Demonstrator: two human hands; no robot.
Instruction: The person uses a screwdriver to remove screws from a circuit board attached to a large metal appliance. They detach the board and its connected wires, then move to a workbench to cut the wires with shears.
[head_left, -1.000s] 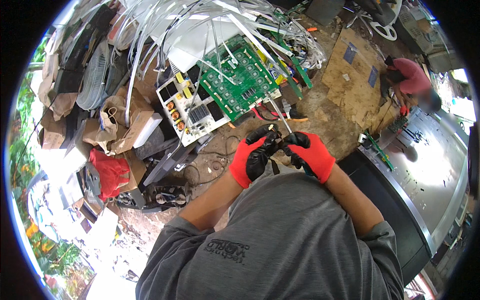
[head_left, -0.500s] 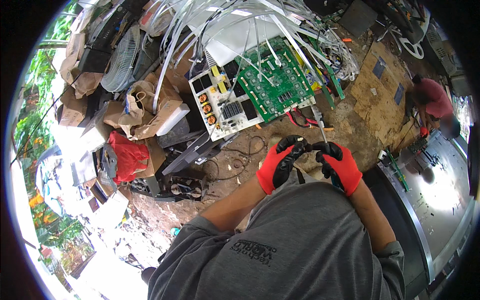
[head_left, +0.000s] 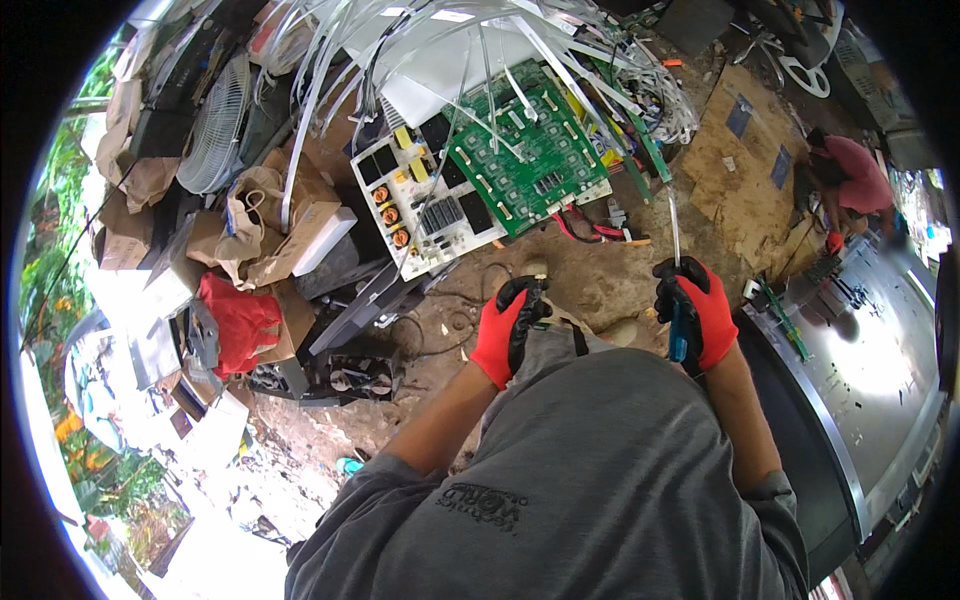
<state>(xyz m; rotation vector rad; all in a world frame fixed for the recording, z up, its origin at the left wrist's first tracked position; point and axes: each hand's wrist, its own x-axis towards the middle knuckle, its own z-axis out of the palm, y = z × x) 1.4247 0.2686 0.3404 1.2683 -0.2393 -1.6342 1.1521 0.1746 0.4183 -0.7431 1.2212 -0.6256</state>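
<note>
My right hand (head_left: 706, 318), in a red and black glove, is wrapped round a screwdriver (head_left: 679, 335) with a teal handle. Its long metal shaft points up and away from me. My left hand (head_left: 508, 330), gloved alike, is closed in front of my waist, with a small pale piece at its fingertips, too small to name. Beyond both hands, apart from them, a green circuit board (head_left: 530, 150) overlaps a white power board (head_left: 425, 215) with copper coils. Red and black wires (head_left: 590, 230) hang at the boards' near edge.
Pale ribbon cables (head_left: 320, 90) arch over the boards. At left are cardboard boxes (head_left: 318, 235), a fan (head_left: 215, 130) and a red cloth (head_left: 240, 325). To the right stands a large metal panel (head_left: 880, 370); a co-worker (head_left: 860, 185) in a pink shirt crouches beyond it.
My hands have moved apart: the left one to the left, the right one slightly right with the screwdriver. The whole scene has shifted a little left in view.
</note>
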